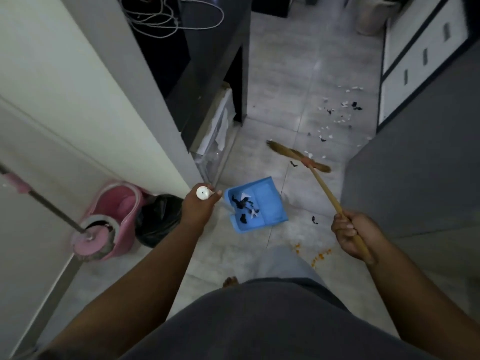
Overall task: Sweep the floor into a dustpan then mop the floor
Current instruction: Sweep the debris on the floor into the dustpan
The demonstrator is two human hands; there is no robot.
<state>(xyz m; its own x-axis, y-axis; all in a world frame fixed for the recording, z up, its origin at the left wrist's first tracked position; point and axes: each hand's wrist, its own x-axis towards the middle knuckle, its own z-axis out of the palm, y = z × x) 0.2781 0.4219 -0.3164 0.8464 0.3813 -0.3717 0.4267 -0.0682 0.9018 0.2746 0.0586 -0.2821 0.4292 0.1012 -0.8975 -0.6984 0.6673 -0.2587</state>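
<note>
My left hand (198, 206) grips the white upright handle (203, 192) of a blue dustpan (267, 203) that rests on the grey tiled floor and holds black and white scraps. My right hand (349, 233) is closed around the wooden stick of a broom (298, 156), whose straw head lies on the floor beyond the pan. Black and white paper scraps (337, 113) are scattered further ahead to the right. One black scrap (314, 220) lies just right of the pan. Orange crumbs (320, 255) sit near my leg.
A pink mop bucket (117, 203) with a mop (91, 241) in it stands at the left by a cream door. A black bin bag (159, 219) sits beside it. A dark desk with cables rises at the upper left, and a grey cabinet (415, 178) is on the right.
</note>
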